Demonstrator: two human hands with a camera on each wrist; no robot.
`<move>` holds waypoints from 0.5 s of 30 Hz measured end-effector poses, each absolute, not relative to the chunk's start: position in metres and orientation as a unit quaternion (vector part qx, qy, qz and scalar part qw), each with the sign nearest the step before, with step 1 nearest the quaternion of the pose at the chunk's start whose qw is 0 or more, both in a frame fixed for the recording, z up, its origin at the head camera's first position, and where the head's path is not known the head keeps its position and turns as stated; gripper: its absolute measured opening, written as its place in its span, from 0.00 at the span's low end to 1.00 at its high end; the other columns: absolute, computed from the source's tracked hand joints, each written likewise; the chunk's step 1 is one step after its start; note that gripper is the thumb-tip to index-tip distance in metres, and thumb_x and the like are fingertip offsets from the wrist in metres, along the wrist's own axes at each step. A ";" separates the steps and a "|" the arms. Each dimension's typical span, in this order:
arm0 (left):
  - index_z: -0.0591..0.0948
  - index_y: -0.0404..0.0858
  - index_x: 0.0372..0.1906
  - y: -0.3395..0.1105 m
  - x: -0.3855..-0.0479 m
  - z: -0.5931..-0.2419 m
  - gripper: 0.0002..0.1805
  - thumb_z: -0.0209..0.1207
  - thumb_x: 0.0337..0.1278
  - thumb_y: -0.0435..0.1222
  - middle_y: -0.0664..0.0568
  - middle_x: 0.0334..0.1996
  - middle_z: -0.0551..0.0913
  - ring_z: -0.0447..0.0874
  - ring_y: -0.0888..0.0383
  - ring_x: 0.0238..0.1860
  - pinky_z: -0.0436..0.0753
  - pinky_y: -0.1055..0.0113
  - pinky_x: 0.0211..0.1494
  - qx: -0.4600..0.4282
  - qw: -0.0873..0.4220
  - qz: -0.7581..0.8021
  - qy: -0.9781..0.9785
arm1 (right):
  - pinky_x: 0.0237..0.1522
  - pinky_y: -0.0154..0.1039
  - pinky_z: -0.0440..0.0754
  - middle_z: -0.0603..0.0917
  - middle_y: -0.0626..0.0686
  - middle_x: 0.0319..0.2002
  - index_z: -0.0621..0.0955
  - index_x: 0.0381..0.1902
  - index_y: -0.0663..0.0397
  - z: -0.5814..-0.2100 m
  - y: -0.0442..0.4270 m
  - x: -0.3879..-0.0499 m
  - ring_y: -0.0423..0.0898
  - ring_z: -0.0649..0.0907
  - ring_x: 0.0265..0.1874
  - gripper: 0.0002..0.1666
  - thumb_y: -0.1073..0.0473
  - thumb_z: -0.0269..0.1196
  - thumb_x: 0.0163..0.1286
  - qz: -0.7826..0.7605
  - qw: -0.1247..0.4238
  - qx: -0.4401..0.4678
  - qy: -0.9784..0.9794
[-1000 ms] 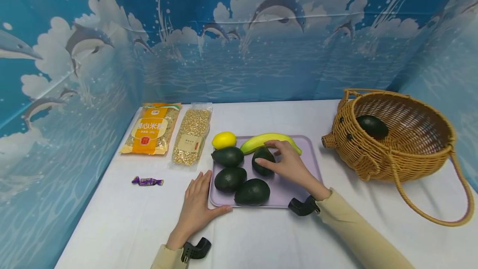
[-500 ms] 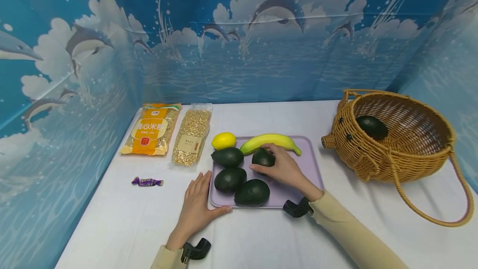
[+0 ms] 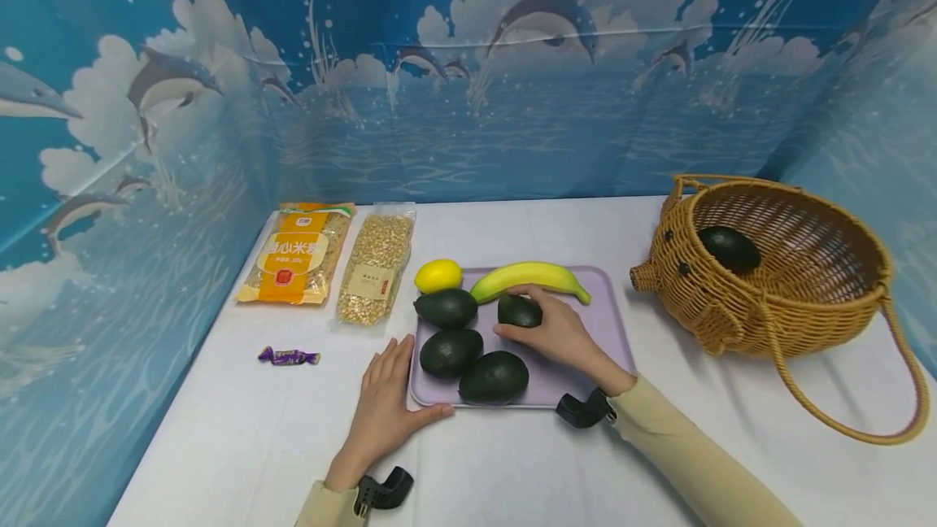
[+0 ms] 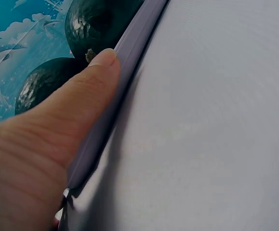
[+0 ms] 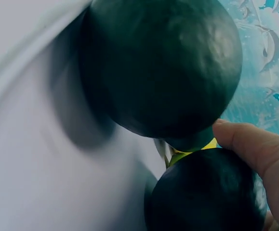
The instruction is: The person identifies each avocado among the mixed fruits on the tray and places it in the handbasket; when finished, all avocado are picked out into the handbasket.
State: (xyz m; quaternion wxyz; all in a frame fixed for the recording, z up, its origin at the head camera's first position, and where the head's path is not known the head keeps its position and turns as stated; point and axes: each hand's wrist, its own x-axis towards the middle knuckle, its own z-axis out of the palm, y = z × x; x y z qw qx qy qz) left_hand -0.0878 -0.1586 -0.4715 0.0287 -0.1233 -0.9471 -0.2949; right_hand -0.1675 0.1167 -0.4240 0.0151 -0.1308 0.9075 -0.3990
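A lilac tray (image 3: 564, 385) carries several dark green avocados and a banana (image 3: 530, 273). My right hand (image 3: 560, 330) grips one avocado (image 3: 519, 311) near the banana, thumb on its near side and fingers round the far side. In the right wrist view, the thumb (image 5: 245, 142) lies along this avocado (image 5: 206, 192), with another avocado (image 5: 163, 67) looming closer. My left hand (image 3: 386, 397) rests at the tray's near left corner, fingers straight. The left wrist view shows its thumb (image 4: 81, 96) on the tray's rim (image 4: 125, 72), beside two avocados.
A lemon (image 3: 438, 276) sits by the tray's far left corner. Two grain bags, one orange (image 3: 293, 254) and one clear (image 3: 376, 267), lie left, with a purple-wrapped candy (image 3: 289, 356) nearer. At right stands a wicker pig basket (image 3: 732, 307) holding an avocado (image 3: 729, 249).
The right hand's thumb and fingers have closed in on the avocado, which has turned from upright to sideways and shifted slightly right. The left hand has stayed in place.
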 end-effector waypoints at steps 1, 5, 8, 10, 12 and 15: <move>0.52 0.35 0.74 -0.158 -0.088 -0.471 0.64 0.66 0.36 0.66 0.42 0.72 0.55 0.44 0.48 0.73 0.42 0.49 0.72 -0.124 0.030 -0.295 -0.947 | 0.49 0.55 0.75 0.78 0.59 0.56 0.74 0.58 0.50 -0.424 0.118 -0.167 0.55 0.77 0.51 0.39 0.39 0.71 0.53 -0.403 0.014 -0.131 0.906; 0.53 0.36 0.74 -0.157 -0.089 -0.471 0.64 0.65 0.36 0.67 0.42 0.72 0.55 0.44 0.48 0.73 0.42 0.50 0.72 -0.125 0.031 -0.295 -0.947 | 0.51 0.54 0.74 0.78 0.57 0.56 0.76 0.57 0.49 -0.424 0.121 -0.167 0.54 0.76 0.52 0.37 0.41 0.72 0.51 -0.415 0.009 -0.138 0.899; 0.53 0.36 0.74 -0.158 -0.089 -0.472 0.64 0.65 0.36 0.67 0.42 0.72 0.55 0.44 0.48 0.73 0.42 0.50 0.72 -0.123 0.031 -0.294 -0.947 | 0.53 0.55 0.73 0.78 0.55 0.56 0.76 0.57 0.50 -0.426 0.122 -0.167 0.53 0.75 0.54 0.37 0.42 0.73 0.51 -0.422 0.007 -0.150 0.894; 0.53 0.36 0.74 -0.158 -0.089 -0.472 0.64 0.65 0.35 0.67 0.42 0.72 0.55 0.44 0.48 0.73 0.42 0.50 0.72 -0.123 0.031 -0.295 -0.947 | 0.55 0.55 0.72 0.78 0.54 0.57 0.77 0.57 0.49 -0.427 0.124 -0.167 0.53 0.75 0.55 0.37 0.42 0.73 0.51 -0.423 0.007 -0.156 0.893; 0.53 0.36 0.74 -0.158 -0.089 -0.472 0.64 0.65 0.36 0.67 0.42 0.72 0.55 0.44 0.48 0.73 0.42 0.50 0.72 -0.124 0.032 -0.295 -0.947 | 0.55 0.56 0.71 0.77 0.53 0.57 0.77 0.58 0.48 -0.428 0.125 -0.166 0.53 0.75 0.56 0.38 0.40 0.72 0.52 -0.414 0.007 -0.158 0.896; 0.53 0.35 0.74 -0.158 -0.089 -0.473 0.64 0.66 0.36 0.66 0.42 0.72 0.55 0.44 0.48 0.73 0.42 0.50 0.72 -0.125 0.034 -0.295 -0.947 | 0.53 0.56 0.72 0.78 0.52 0.57 0.77 0.58 0.45 -0.426 0.128 -0.165 0.52 0.76 0.55 0.38 0.36 0.70 0.52 -0.390 0.004 -0.159 0.907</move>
